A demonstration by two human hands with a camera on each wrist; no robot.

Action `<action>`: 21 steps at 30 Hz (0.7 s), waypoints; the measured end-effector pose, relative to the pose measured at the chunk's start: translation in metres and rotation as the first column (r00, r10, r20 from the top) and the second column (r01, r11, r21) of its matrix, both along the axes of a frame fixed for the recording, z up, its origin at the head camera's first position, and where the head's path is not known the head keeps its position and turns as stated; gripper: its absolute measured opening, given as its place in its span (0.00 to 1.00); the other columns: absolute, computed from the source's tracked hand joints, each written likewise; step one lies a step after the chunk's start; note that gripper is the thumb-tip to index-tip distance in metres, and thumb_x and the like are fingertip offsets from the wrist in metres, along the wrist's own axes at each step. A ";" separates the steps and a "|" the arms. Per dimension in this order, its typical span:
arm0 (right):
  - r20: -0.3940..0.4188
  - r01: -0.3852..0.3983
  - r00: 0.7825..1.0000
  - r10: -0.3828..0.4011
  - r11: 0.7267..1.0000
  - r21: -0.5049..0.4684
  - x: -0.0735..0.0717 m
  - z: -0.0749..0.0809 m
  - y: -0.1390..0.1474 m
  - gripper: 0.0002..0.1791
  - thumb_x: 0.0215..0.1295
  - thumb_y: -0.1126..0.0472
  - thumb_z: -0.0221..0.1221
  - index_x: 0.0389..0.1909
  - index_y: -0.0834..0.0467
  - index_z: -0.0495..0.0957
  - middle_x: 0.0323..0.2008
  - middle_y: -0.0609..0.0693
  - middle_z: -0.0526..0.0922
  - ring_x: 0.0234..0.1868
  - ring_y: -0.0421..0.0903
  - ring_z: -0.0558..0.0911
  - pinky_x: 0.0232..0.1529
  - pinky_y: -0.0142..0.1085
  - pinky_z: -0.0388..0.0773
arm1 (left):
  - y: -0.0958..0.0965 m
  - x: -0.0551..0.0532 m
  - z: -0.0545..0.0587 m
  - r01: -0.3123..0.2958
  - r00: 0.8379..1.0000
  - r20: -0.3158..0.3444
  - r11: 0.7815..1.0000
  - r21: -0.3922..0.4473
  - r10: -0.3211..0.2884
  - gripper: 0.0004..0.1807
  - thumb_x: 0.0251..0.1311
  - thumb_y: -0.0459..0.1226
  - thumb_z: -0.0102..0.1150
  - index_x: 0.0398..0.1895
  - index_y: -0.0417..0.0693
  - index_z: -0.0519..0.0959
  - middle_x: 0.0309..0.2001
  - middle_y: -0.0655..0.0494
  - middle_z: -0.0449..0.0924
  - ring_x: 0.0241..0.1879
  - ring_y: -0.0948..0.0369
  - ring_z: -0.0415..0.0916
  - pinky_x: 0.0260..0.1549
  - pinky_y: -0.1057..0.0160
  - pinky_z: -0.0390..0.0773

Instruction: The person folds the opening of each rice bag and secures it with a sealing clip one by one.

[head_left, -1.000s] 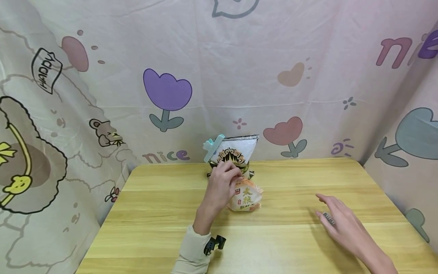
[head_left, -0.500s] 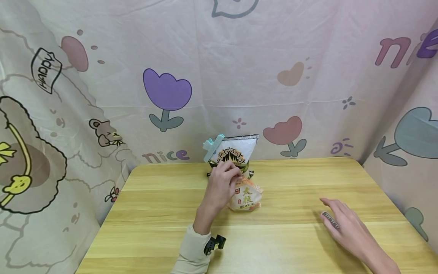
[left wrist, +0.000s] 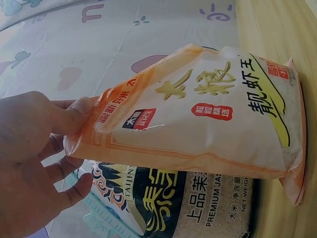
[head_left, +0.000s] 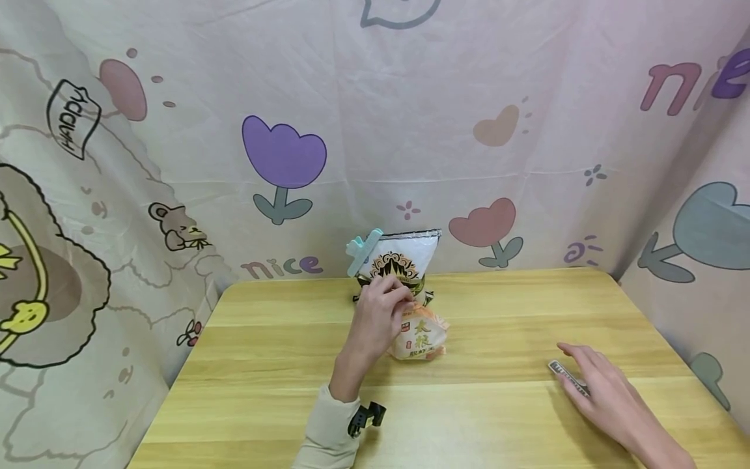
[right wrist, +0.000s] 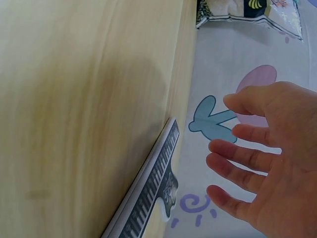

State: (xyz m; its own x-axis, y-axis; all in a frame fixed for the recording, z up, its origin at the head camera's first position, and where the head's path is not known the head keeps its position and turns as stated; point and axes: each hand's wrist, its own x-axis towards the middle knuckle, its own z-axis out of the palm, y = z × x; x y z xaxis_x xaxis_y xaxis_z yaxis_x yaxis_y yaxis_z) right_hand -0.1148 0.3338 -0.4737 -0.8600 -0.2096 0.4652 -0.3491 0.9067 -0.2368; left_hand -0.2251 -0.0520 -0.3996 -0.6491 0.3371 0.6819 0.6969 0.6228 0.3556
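In the head view my left hand [head_left: 375, 319] pinches the top edge of an orange-and-white rice bag [head_left: 419, 340] between thumb and fingers. The left wrist view shows that rice bag [left wrist: 198, 114] with its bottom on the table and its top gathered under the thumb. On the right, a dark, striped clip [right wrist: 152, 186] with a tab handle rests on the table. My right hand [right wrist: 282, 163] is beside it, fingers loosely spread with nothing between them. From the head view, the right hand [head_left: 609, 394] partly covers the clip [head_left: 564, 374].
Behind the orange bag stands a second rice bag [head_left: 410, 251], white with a black-and-gold print. A teal clip [head_left: 364, 253] sits across its upper left corner. The wooden table [head_left: 263, 365] ends at a printed cloth backdrop [head_left: 381, 130].
My right hand has drawn back slightly to the right and toward me, so more of the striped clip shows. My left hand still holds the bag in the same place.
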 end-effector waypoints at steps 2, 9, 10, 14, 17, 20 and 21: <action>0.006 0.003 1.000 -0.003 1.000 0.009 0.001 -0.001 0.002 0.33 0.53 0.67 0.73 0.61 0.64 0.74 0.52 0.62 0.80 0.51 0.65 0.80 0.43 0.64 0.77 | 0.000 0.000 0.000 0.001 1.000 -0.001 1.000 0.001 -0.001 0.04 0.59 0.33 0.71 0.30 0.50 0.86 0.35 0.60 0.78 0.38 0.58 0.71 0.37 0.61 0.69; 0.000 0.002 1.000 -0.002 0.999 0.042 0.003 -0.003 0.007 0.35 0.49 0.68 0.75 0.60 0.66 0.74 0.50 0.63 0.80 0.49 0.63 0.82 0.43 0.62 0.78 | -0.001 0.000 0.000 0.009 1.000 0.004 1.000 0.008 -0.009 0.05 0.59 0.31 0.72 0.30 0.50 0.86 0.34 0.60 0.77 0.36 0.58 0.69 0.36 0.61 0.66; 0.002 0.005 1.000 -0.005 0.999 0.049 0.004 -0.004 0.008 0.35 0.48 0.68 0.76 0.60 0.66 0.74 0.50 0.63 0.80 0.49 0.63 0.82 0.43 0.62 0.79 | -0.001 0.000 0.000 0.009 1.000 0.004 1.000 0.008 -0.009 0.05 0.59 0.31 0.72 0.30 0.50 0.86 0.34 0.60 0.77 0.36 0.59 0.69 0.36 0.62 0.66; 0.018 0.025 0.999 -0.027 0.997 0.077 0.007 -0.006 0.010 0.36 0.47 0.67 0.77 0.59 0.67 0.75 0.48 0.64 0.80 0.47 0.63 0.82 0.43 0.62 0.79 | 0.000 0.000 0.000 0.008 1.000 0.004 1.000 0.011 -0.008 0.05 0.58 0.31 0.72 0.30 0.51 0.86 0.34 0.60 0.78 0.37 0.59 0.70 0.36 0.61 0.67; 0.023 0.039 0.999 -0.041 0.995 0.087 0.009 -0.008 0.012 0.35 0.47 0.66 0.77 0.58 0.67 0.75 0.48 0.64 0.81 0.47 0.63 0.82 0.42 0.62 0.79 | 0.000 0.000 0.000 0.004 1.000 0.007 1.000 0.011 -0.004 0.05 0.58 0.31 0.72 0.30 0.51 0.86 0.34 0.60 0.78 0.37 0.59 0.70 0.36 0.61 0.67; 0.015 0.041 0.999 -0.042 0.995 0.087 0.010 -0.009 0.015 0.35 0.46 0.67 0.77 0.58 0.67 0.76 0.48 0.64 0.81 0.47 0.63 0.82 0.42 0.62 0.79 | 0.000 0.000 0.000 0.001 1.000 0.006 1.000 0.009 -0.001 0.05 0.58 0.31 0.72 0.30 0.50 0.86 0.35 0.60 0.78 0.37 0.59 0.70 0.36 0.61 0.67; 0.009 0.039 0.999 -0.040 0.995 0.087 0.010 -0.010 0.016 0.35 0.46 0.67 0.77 0.57 0.67 0.76 0.48 0.64 0.81 0.47 0.63 0.82 0.42 0.62 0.79 | 0.000 0.000 -0.001 0.000 1.000 0.007 1.000 0.007 0.000 0.05 0.58 0.31 0.72 0.30 0.50 0.86 0.35 0.60 0.78 0.38 0.59 0.70 0.36 0.61 0.67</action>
State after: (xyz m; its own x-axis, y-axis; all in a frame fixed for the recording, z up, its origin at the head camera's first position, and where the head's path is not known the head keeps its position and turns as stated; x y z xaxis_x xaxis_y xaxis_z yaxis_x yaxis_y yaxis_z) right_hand -0.1048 0.3494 -0.4835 -0.8733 -0.2141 0.4376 -0.3101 0.9371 -0.1602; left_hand -0.2252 -0.0518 -0.4004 -0.6536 0.3323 0.6800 0.6948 0.6198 0.3649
